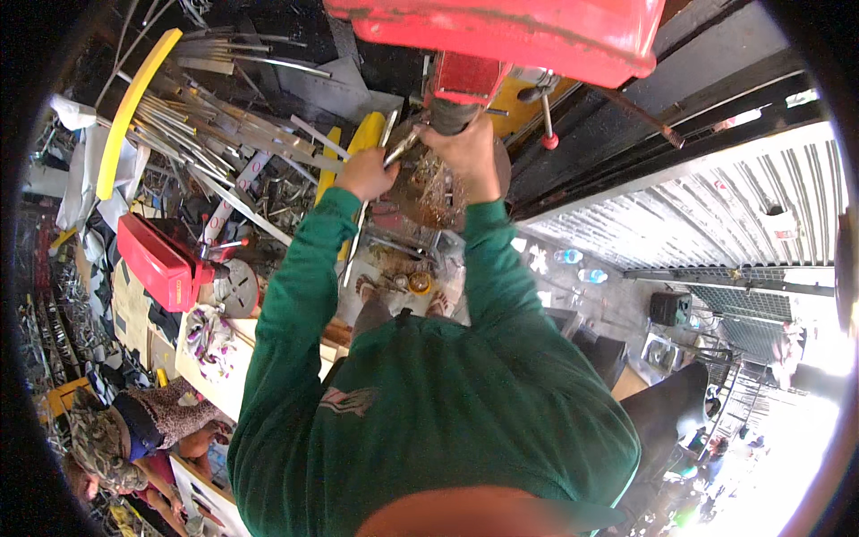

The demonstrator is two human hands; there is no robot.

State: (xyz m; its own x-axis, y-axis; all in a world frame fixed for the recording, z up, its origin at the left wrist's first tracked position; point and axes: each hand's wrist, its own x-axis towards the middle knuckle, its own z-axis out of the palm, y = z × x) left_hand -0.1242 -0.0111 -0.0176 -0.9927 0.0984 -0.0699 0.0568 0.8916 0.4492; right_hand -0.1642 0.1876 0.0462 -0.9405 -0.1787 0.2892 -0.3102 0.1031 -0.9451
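A red drill press head (465, 76) hangs at the top, with a dark chuck (454, 117) under it. My right hand (467, 154) is closed around the lower part of the chuck, its fingertips reaching the left side. My left hand (365, 174) is closed on a short shiny metal rod (402, 148) whose far end meets the chuck near my right fingers. A long thin metal strip (355, 243) passes by my left hand; whether I hold it too is unclear. Metal shavings (436, 192) cover the round press table beneath my hands.
A lever with a red knob (549, 140) sticks out right of the press. Metal bars (179, 125) pile up at the left, beside a yellow curved strip (134, 112). A second red drill press (157, 261) stands left; another person (161, 421) bends at lower left. Bottles (568, 256) stand right.
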